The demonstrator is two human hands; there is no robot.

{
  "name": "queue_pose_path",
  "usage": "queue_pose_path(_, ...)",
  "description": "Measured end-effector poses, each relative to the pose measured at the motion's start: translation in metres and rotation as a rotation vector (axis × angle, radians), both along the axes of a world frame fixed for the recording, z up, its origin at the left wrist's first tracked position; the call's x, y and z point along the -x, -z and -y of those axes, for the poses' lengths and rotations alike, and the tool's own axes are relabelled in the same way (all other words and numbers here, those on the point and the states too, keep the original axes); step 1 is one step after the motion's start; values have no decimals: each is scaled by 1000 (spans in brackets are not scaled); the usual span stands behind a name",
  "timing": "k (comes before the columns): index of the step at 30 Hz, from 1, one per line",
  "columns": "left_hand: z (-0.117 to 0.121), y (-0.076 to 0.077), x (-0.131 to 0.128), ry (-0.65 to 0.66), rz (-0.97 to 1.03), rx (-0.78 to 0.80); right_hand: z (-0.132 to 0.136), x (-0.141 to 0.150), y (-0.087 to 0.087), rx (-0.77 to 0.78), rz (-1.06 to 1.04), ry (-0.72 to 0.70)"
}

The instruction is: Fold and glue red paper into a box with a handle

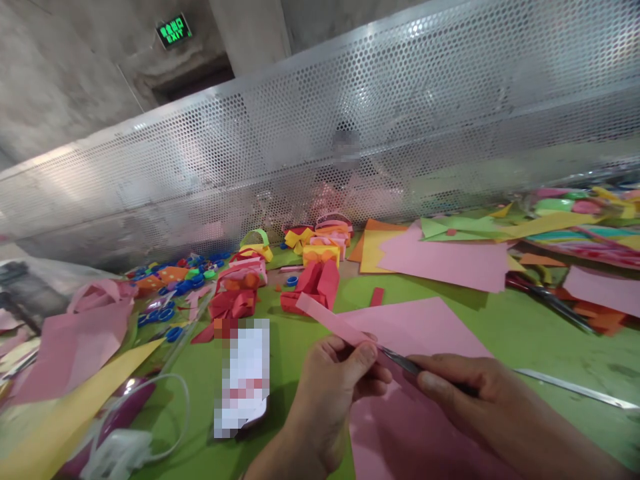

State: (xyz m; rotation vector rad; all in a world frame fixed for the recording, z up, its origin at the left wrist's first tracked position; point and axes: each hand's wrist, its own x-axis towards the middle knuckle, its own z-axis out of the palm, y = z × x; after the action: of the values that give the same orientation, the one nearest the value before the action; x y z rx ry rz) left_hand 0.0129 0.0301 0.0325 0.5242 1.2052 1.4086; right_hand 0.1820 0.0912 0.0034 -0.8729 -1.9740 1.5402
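My left hand (pixel 337 380) is closed, pinching a narrow pink paper strip (pixel 331 321) between thumb and fingers. The strip's free end points up and to the left. My right hand (pixel 463 387) grips a dark-handled metal blade tool (pixel 400 362); its hidden grip leaves unclear whether it is a craft knife or scissors. The blade's tip meets the strip beside my left thumb. Beneath both hands lies a large pink paper sheet (pixel 425 327) on the green tabletop (pixel 545 347). A small red paper piece (pixel 377 297) sits at the sheet's far edge.
Red paper bags (pixel 313 287) and yellow bows stand beyond my hands. A phone-like blurred object (pixel 243 380) lies left, near a white charger (pixel 120 453). A steel ruler (pixel 575 388) lies right. Stacked coloured paper (pixel 445 257) and a perforated metal screen (pixel 300 147) are behind.
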Motion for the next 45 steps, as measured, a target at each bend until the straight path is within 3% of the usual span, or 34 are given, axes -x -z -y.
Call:
queue_pose_path(14,3,-3,-7,-38,-23,2,4,3,-6,12,-22,36)
queue_pose_path(25,2,-4,-6,52,-20,34,1,1,-7,24,-2,-44)
queue_pose_path(34,2,-3,-5,73,-13,25,8,3,-11,10,-38,67)
queue_pose_path(45,1,-1,-6,51,-13,16,5,3,-12,-6,-23,52)
